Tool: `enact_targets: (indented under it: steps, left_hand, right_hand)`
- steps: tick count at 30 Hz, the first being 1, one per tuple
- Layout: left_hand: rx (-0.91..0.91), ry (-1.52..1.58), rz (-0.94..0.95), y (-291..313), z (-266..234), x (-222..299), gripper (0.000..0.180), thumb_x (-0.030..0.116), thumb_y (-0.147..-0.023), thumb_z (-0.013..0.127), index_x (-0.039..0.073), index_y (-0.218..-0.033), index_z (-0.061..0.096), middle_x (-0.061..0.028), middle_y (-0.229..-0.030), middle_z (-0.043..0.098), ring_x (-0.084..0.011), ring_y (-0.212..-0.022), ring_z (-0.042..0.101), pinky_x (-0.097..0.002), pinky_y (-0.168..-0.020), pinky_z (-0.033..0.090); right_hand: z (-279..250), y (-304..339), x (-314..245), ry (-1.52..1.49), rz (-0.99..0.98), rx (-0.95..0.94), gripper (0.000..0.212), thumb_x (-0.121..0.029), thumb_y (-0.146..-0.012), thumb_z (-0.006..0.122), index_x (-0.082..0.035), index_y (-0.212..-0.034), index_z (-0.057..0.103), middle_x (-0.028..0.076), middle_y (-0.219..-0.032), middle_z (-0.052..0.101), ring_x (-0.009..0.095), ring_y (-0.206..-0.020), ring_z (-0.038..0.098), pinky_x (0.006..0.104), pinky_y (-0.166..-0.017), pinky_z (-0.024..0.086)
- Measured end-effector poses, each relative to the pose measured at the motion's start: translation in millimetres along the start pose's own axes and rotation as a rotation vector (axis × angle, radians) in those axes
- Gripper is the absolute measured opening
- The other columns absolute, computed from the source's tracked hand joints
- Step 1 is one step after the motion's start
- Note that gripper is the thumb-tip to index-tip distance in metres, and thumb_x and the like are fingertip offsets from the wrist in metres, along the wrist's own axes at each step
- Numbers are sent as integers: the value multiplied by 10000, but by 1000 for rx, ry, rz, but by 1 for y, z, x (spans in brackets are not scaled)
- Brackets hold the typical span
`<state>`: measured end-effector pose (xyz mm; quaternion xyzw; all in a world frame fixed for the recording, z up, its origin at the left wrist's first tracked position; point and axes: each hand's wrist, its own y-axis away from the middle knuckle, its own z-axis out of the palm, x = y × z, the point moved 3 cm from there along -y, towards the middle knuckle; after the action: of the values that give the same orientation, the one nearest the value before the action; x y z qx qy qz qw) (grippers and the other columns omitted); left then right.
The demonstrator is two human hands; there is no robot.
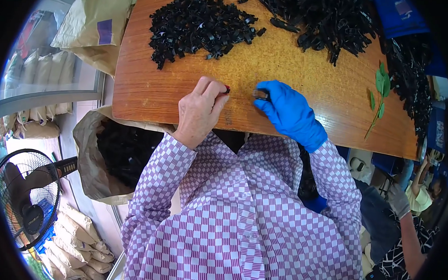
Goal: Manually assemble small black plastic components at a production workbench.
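Note:
My bare left hand [199, 111] is over the near edge of the wooden table [231, 56]. Its thumb and forefinger pinch a small black piece [227, 90] with a bit of red by it; most of the piece is hidden. A short way to the right, my right hand [289, 113], in a blue glove, is closed around a small dark object with a brownish end [260, 94]. Its kind cannot be made out. The two hands are apart. Beyond them lies a heap of short black plastic pieces [195, 27].
A heap of longer black pieces [328, 23] covers the far right. A leafy twig [380, 90] lies on the right side. An open paper sack [89, 159] of black pieces stands below left, near a fan [28, 196]. A co-worker's gloved hand [399, 201] shows at lower right.

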<state>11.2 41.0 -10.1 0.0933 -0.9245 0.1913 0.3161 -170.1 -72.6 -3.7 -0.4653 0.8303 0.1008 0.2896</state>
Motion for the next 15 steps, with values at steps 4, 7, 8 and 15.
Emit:
enact_targets:
  steps: [4, 7, 8, 15]
  left_hand:
    - [-50, 20, -15, -1, 2, 2, 129, 92, -844, 717, 57, -910, 612, -62, -897, 629, -222, -704, 656, -316, -583, 516]
    - [-72, 42, -41, 0, 4, 5, 125, 69, -839, 719, 50, -902, 613, -65, -887, 644, -221, -721, 665, -309, -598, 524]
    - [-72, 49, -42, 0, 4, 5, 121, 66, -838, 720, 49, -894, 614, -64, -879, 645, -221, -718, 664, -308, -597, 524]
    - [-71, 82, -50, -2, 7, 4, 114, 48, -830, 723, 42, -872, 617, -64, -845, 644, -214, -705, 661, -305, -592, 518]
  right_hand:
    - [11, -13, -4, 19, -89, -28, 343, -281, -904, 670, -79, -1165, 578, 123, -977, 667, 323, -800, 657, 397, -676, 524]
    - [15, -17, -3, 3, -88, -62, 344, -312, -909, 659, -96, -1166, 586, 112, -965, 661, 316, -795, 660, 396, -667, 522]
    - [15, -19, -3, 15, -101, -74, 345, -319, -906, 660, -102, -1165, 588, 112, -958, 659, 312, -789, 659, 396, -661, 520]
    - [14, -23, -4, 76, -119, -143, 343, -330, -901, 659, -133, -1174, 593, 105, -943, 654, 299, -766, 656, 394, -638, 512]
